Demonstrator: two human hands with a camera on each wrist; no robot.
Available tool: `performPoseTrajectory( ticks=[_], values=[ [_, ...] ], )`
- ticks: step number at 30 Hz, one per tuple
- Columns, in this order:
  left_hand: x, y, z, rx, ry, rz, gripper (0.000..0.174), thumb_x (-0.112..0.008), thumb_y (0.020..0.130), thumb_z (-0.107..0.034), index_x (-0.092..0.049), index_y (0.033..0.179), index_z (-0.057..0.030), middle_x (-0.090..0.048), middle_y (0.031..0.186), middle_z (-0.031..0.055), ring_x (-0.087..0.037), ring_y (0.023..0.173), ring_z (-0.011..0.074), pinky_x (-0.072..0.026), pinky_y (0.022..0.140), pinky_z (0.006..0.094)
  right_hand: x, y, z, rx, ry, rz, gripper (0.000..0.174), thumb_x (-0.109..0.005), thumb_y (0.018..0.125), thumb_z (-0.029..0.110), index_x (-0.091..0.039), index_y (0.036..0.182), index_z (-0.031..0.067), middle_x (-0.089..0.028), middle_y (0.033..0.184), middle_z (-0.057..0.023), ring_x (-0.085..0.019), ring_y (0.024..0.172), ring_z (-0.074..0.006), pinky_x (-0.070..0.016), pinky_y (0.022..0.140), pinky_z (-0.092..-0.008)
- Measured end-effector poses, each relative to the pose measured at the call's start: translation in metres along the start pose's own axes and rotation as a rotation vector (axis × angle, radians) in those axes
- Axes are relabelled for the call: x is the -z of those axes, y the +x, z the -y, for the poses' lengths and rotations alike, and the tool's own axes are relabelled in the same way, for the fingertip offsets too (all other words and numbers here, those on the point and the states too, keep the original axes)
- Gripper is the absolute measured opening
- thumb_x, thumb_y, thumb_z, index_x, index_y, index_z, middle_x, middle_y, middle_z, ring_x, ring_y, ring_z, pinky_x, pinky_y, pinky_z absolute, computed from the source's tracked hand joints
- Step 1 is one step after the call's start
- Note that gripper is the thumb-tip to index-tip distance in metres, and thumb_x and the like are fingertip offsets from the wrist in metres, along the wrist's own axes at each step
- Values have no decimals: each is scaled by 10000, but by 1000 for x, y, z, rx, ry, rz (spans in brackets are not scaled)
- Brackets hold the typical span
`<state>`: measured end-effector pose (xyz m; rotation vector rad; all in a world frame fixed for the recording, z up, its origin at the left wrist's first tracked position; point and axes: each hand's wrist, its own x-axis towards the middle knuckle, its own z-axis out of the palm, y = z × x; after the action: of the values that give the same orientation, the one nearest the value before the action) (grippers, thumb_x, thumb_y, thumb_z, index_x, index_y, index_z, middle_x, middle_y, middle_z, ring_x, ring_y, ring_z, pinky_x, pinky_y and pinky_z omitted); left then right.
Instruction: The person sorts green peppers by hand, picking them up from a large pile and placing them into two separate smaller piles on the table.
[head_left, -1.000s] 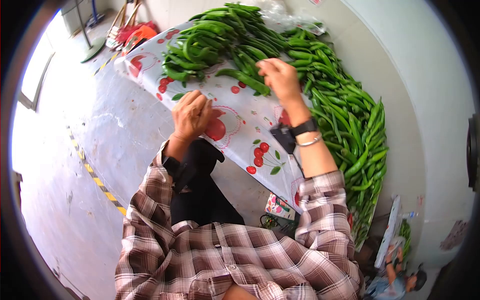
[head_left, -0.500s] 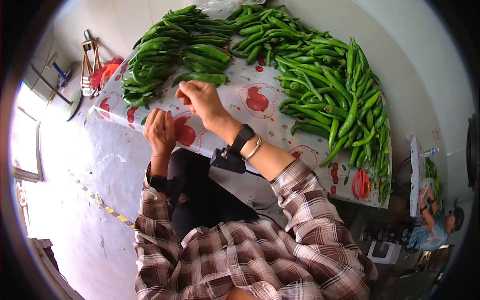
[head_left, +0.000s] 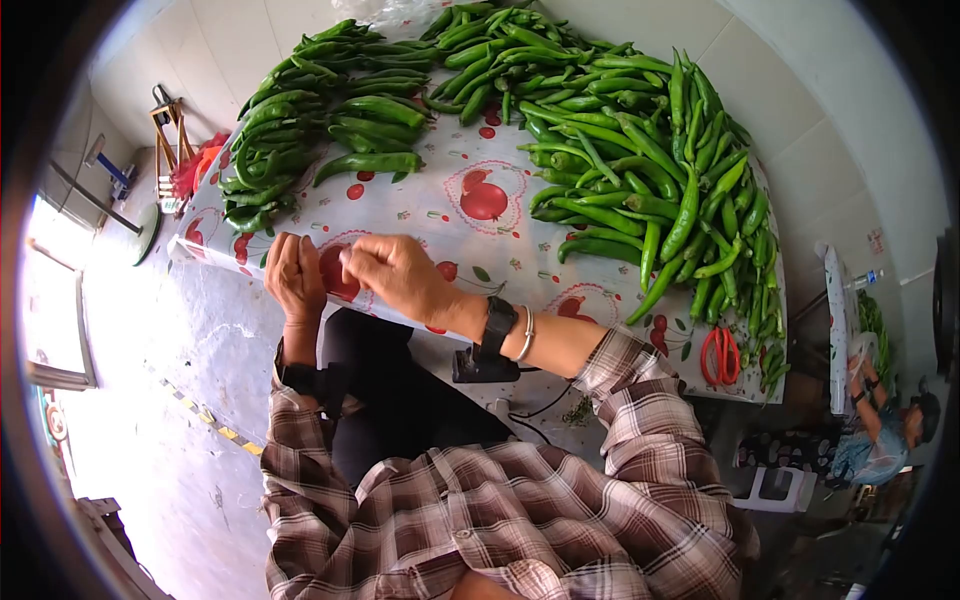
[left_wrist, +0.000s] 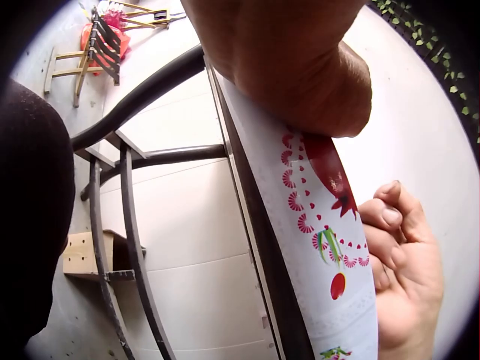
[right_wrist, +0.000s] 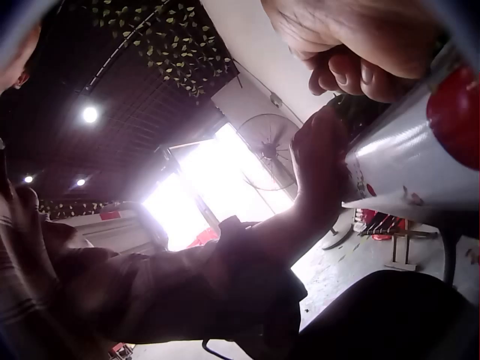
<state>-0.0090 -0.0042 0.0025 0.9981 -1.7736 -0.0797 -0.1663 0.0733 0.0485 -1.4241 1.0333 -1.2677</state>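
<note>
In the head view my left hand (head_left: 295, 275) rests at the near edge of the table (head_left: 430, 225), fingers loosely bent and nothing showing in them. Just right of it, my right hand (head_left: 405, 280) hovers over the cloth with loosely curled fingers. Its empty palm faces the left wrist view (left_wrist: 405, 277). Beyond both hands lies one long green chili pepper (head_left: 368, 166), the nearest of a row of peppers (head_left: 380, 112). A heap of curved green peppers (head_left: 270, 130) is at the left, and a larger pile (head_left: 650, 165) covers the right side.
The tablecloth has a red fruit print. Red loops (head_left: 720, 357) lie near the table's right end, and a clear plastic bag (head_left: 385, 12) at the far side. Another person (head_left: 880, 440) works at a second table on the right. Wooden-legged stools (head_left: 172, 135) stand at the left.
My right hand has drawn back from beside the near pepper towards the table's front edge, next to the left hand. My view has swung rightwards, bringing the red loops in. The left hand stays at the edge.
</note>
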Motion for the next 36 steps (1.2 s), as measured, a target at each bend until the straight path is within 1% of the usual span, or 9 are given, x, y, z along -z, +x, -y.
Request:
performPoseTrajectory(
  ticks=[3,4,5,8,15,19,24,31,36],
  values=[
    [0,-1,1,19,-6,4,189,-508,842,-87,-440,684,-7,-427,665,136,-451,621,329,-368,577,391,-8,-14,4,3,19,61,301,-528,918,211,-577,718,-7,-529,620,7,-458,606,-49,-402,558,-237],
    [-1,-1,2,-5,22,7,191,-493,852,-93,-443,689,-6,-420,663,138,-443,616,327,-361,574,394,-13,-17,6,73,48,34,279,-560,875,208,-582,710,-16,-536,575,-95,-497,554,-138,-422,558,-306],
    [-2,-2,6,-12,29,8,191,-493,852,-93,-443,689,-6,-420,663,138,-443,616,327,-361,574,394,-14,-20,5,79,55,34,279,-560,875,208,-582,710,-16,-536,575,-95,-497,554,-138,-422,558,-306],
    [3,-2,6,5,56,124,210,-446,873,-101,-439,684,-9,-414,665,128,-437,617,313,-355,576,390,-15,-24,2,225,-101,188,226,-593,823,196,-585,719,-5,-566,673,-194,-556,621,-351,-436,574,-378],
    [26,21,-3,-17,-11,452,218,-391,880,-102,-455,695,-8,-434,690,110,-449,637,267,-367,593,358,-19,-40,-5,316,-442,531,228,-575,807,217,-583,694,19,-600,693,-188,-586,660,-380,-471,617,-425],
    [41,54,-9,452,-180,738,254,-453,916,-187,-576,768,-21,-555,720,12,-472,605,92,-376,542,242,-30,-54,-26,445,-697,657,179,-589,746,181,-637,664,30,-616,654,-175,-616,622,-358,-498,588,-415],
    [16,97,-78,239,-163,816,179,-531,900,-163,-615,901,-6,-602,835,39,-542,714,100,-441,641,238,-35,-63,-35,414,-867,769,158,-586,719,136,-670,806,34,-668,807,-130,-655,784,-287,-524,651,-362],
    [-58,117,-176,-163,-337,1052,182,-575,868,-100,-609,1036,-36,-605,949,44,-578,917,115,-435,740,244,-40,-61,-43,371,-870,802,135,-625,658,76,-672,779,38,-668,768,-139,-662,744,-285,-524,635,-364],
    [-104,107,-203,-487,-269,948,226,-593,829,-87,-603,1054,-70,-581,998,108,-557,960,302,-456,820,383,-44,-61,-45,395,-849,781,165,-654,640,79,-683,794,27,-675,779,-139,-667,742,-279,-524,624,-368]
  ],
)
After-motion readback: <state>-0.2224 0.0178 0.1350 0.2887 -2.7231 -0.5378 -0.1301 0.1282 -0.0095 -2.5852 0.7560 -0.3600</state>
